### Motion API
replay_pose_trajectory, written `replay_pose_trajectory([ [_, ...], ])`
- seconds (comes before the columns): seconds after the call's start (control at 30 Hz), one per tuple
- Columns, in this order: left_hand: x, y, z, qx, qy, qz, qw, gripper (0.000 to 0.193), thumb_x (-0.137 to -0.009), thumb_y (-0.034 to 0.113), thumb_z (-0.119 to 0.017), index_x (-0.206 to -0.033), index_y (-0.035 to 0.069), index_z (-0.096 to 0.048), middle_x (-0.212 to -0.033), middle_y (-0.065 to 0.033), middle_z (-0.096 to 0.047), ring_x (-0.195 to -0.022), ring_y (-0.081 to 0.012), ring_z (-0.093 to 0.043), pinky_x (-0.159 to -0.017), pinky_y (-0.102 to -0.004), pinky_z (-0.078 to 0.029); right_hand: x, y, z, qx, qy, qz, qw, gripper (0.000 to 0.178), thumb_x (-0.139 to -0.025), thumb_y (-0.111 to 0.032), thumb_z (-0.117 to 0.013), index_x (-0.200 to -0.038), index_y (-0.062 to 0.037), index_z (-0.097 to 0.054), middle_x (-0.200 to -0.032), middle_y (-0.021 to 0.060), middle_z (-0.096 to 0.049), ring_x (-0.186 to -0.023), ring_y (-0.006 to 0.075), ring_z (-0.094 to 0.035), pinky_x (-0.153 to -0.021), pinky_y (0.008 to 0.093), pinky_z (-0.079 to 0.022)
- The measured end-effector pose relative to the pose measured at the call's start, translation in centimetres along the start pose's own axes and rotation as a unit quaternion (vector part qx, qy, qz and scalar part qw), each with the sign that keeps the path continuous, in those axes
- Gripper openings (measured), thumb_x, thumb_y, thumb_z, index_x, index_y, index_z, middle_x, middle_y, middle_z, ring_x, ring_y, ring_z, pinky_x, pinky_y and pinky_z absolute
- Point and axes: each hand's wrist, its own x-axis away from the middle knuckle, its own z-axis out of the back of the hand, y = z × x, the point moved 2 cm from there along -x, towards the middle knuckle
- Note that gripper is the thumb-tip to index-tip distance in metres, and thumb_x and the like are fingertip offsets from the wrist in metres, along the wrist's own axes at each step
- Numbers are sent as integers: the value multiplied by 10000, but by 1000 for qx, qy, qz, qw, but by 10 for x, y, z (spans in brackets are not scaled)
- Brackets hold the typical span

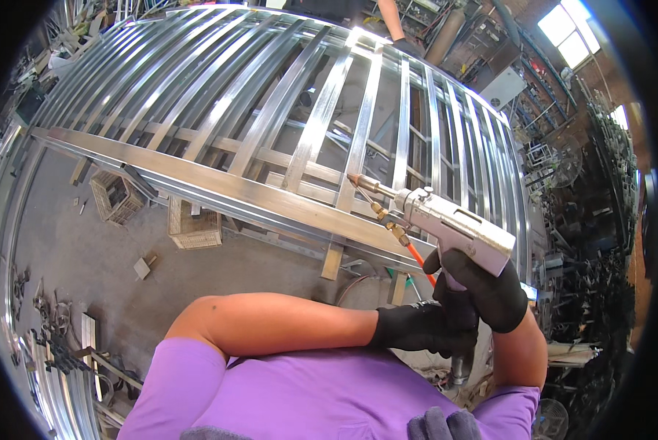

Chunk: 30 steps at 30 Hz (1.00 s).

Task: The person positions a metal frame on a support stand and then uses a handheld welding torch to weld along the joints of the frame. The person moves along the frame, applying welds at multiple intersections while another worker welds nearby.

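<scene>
My right hand (487, 290), in a black glove, is wrapped round the grip of a silver handheld laser welding gun (465, 227). The gun's copper-coloured nozzle (362, 182) points to the upper left, over the front rail of a large metal frame (234, 180). Brass fittings and an orange tube (417, 255) run beneath the barrel. Across my body reaches my left hand (421, 328), also black-gloved, closed round the dark lower end of the gun's handle. A metal connector (459, 370) shows below it. Whether the nozzle touches the frame I cannot tell.
Many shiny parallel bars (329, 110) span the frame. Another person's arm (391, 18) reaches the far edge. Wooden crates (195, 224) stand on the floor (116, 257) under the near side. Metal lengths (65, 396) lie lower left; cluttered racks (586, 220) line the right.
</scene>
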Motion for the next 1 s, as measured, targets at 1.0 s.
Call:
replay_pose_trajectory([
  [1.0, -153, -33, 84, 145, 255, -68, 954, 545, -1043, 578, -605, -1107, 51, -730, -966, -43, -731, -892, -123, -682, -789, -296, -551, -181, 54, 116, 40, -257, -34, 965, 410, -1030, -195, -696, -1375, 6, -603, -998, 84, -735, -792, 131, -681, -678, 299, -556],
])
